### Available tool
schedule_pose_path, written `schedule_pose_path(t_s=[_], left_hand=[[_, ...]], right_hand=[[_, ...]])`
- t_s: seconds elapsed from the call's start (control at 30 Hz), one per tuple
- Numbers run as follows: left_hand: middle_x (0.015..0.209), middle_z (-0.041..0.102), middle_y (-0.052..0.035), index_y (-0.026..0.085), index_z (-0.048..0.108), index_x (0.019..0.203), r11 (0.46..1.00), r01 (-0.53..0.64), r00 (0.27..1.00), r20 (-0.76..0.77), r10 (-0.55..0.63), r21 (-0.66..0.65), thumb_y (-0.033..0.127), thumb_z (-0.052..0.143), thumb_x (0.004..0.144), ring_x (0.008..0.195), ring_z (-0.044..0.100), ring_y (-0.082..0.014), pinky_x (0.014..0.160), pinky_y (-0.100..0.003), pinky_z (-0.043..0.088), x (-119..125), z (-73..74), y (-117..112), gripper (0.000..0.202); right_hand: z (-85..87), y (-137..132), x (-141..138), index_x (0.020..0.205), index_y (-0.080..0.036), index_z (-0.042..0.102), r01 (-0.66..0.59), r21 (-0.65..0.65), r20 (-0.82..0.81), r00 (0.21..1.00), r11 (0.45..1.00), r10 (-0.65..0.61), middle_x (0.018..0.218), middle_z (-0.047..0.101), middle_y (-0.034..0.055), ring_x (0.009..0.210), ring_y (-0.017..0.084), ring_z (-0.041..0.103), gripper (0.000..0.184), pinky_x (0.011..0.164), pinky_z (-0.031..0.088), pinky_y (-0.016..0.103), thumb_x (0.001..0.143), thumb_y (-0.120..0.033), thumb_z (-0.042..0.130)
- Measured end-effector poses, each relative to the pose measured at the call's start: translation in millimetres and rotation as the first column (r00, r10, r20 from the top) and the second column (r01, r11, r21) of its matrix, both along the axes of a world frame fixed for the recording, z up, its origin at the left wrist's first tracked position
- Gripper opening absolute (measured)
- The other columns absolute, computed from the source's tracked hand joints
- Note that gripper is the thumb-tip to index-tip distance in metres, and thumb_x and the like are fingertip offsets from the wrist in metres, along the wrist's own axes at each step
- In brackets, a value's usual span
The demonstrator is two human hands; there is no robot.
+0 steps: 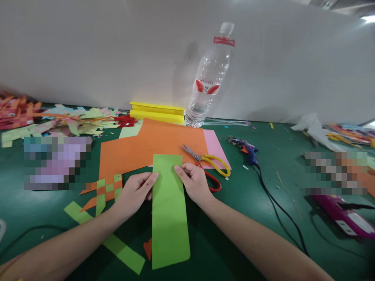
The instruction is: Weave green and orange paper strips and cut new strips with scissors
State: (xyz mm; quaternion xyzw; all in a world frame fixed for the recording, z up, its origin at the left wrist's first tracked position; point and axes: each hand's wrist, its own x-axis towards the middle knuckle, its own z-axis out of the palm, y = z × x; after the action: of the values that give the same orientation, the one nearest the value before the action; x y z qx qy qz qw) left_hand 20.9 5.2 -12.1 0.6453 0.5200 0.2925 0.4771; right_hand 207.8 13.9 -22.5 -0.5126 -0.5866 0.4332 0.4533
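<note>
Between my two hands is a long green paper strip [169, 210], held up by its side edges near the top. My left hand [135, 191] pinches the left edge, thumb in front. My right hand [195, 181] pinches the right edge the same way. Just behind the right hand lie scissors [217, 166] with one yellow and one red handle, blades apart, partly on orange paper [158, 136]. Left of my left hand rests a woven orange and green paper fish [109, 188]. A narrower green strip [124, 249] passes under my left forearm.
A clear plastic bottle [209, 74] stands by the grey wall beside folded yellow paper [158, 113]. To the right lies a blue glue gun [247, 150] with a black cable. A purple power strip [345, 216] sits far right. Paper scraps [70, 121] are heaped at the back left.
</note>
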Motion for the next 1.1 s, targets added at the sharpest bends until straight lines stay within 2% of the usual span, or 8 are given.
schedule_pose_path(t_s=[0.07, 0.2, 0.37, 0.57, 0.7, 0.8, 0.97, 1.1], left_hand=[[0.049, 0.036, 0.0056, 0.018, 0.038, 0.056, 1.000, 0.006, 1.000, 0.004, -0.006, 0.003, 0.046, 0.039, 0.089, 0.045, 0.035, -0.0093, 0.046, -0.021, 0.026, 0, -0.8, 0, 0.043], [0.046, 0.035, 0.0059, 0.019, 0.035, 0.053, 0.996, 0.089, 0.994, -0.068, -0.089, 0.002, 0.049, 0.042, 0.087, 0.043, 0.035, -0.0090, 0.044, -0.022, 0.025, 2, -1.4, -1, 0.046], [0.050, 0.032, 0.0060, 0.019, 0.033, 0.056, 0.997, 0.079, 0.995, -0.065, -0.077, 0.025, 0.049, 0.040, 0.088, 0.046, 0.034, -0.0092, 0.045, -0.021, 0.025, 4, 1.3, -2, 0.044], [0.052, 0.028, 0.0059, 0.019, 0.034, 0.056, 0.995, 0.097, 0.992, -0.078, -0.095, 0.018, 0.049, 0.040, 0.087, 0.046, 0.030, -0.0090, 0.045, -0.022, 0.023, 4, 1.6, -1, 0.044], [0.050, 0.033, 0.0061, 0.019, 0.035, 0.056, 0.993, 0.109, 0.991, -0.080, -0.106, 0.035, 0.048, 0.043, 0.086, 0.045, 0.035, -0.0088, 0.045, -0.021, 0.027, 4, 1.1, -1, 0.043], [0.049, 0.038, 0.0062, 0.019, 0.036, 0.056, 0.990, 0.131, 0.989, -0.076, -0.127, 0.056, 0.045, 0.046, 0.086, 0.045, 0.041, -0.0088, 0.046, -0.020, 0.030, 4, 1.1, -3, 0.041], [0.044, 0.036, 0.0060, 0.019, 0.033, 0.051, 0.987, 0.128, 0.986, -0.120, -0.116, 0.099, 0.045, 0.043, 0.088, 0.041, 0.037, -0.0086, 0.044, -0.021, 0.029, 3, 2.0, -8, 0.045], [0.053, 0.044, 0.0052, 0.019, 0.044, 0.062, 0.977, 0.119, 0.986, -0.134, -0.096, 0.179, 0.040, 0.048, 0.086, 0.049, 0.041, -0.0097, 0.048, -0.021, 0.031, 4, 6.7, -13, 0.032]], right_hand=[[0.8, -1, 0, 0.061, -0.019, 0.044, 0.017, 0.035, 0.031, 0.999, 0.999, -0.018, 0.053, 0.036, -0.0057, 0.048, 0.008, 0.033, 0.035, 0.045, 0.027, 0.023, 0.083, -0.044, 0.053], [3.9, -1, 0, 0.059, -0.019, 0.043, 0.069, 0.072, 0.038, 0.997, 0.995, -0.072, 0.051, 0.034, -0.0061, 0.047, 0.008, 0.031, 0.035, 0.045, 0.026, 0.023, 0.083, -0.043, 0.053], [5.0, 1, 1, 0.061, -0.019, 0.045, 0.089, 0.043, 0.012, 0.996, 0.995, -0.090, 0.053, 0.039, -0.0054, 0.048, 0.009, 0.035, 0.034, 0.045, 0.028, 0.023, 0.082, -0.044, 0.053], [4.9, 2, 2, 0.060, -0.020, 0.041, 0.162, 0.045, -0.018, 0.987, 0.986, -0.161, 0.052, 0.036, -0.0060, 0.048, 0.009, 0.033, 0.036, 0.045, 0.027, 0.023, 0.082, -0.046, 0.053], [6.7, 2, 2, 0.063, -0.020, 0.045, 0.187, 0.053, -0.029, 0.982, 0.981, -0.186, 0.054, 0.040, -0.0052, 0.049, 0.010, 0.035, 0.033, 0.046, 0.030, 0.023, 0.083, -0.045, 0.052], [7.3, 1, 3, 0.063, -0.020, 0.043, 0.230, 0.087, -0.052, 0.973, 0.969, -0.226, 0.054, 0.039, -0.0053, 0.050, 0.010, 0.035, 0.032, 0.047, 0.030, 0.023, 0.084, -0.043, 0.052], [7.2, 1, 3, 0.060, -0.021, 0.040, 0.245, 0.114, -0.037, 0.969, 0.963, -0.243, 0.053, 0.037, -0.0054, 0.050, 0.010, 0.034, 0.035, 0.045, 0.028, 0.023, 0.084, -0.042, 0.052], [7.2, 1, 5, 0.063, -0.021, 0.044, 0.287, 0.115, -0.050, 0.958, 0.951, -0.283, 0.055, 0.039, -0.0048, 0.050, 0.010, 0.034, 0.032, 0.045, 0.030, 0.024, 0.084, -0.043, 0.051]])
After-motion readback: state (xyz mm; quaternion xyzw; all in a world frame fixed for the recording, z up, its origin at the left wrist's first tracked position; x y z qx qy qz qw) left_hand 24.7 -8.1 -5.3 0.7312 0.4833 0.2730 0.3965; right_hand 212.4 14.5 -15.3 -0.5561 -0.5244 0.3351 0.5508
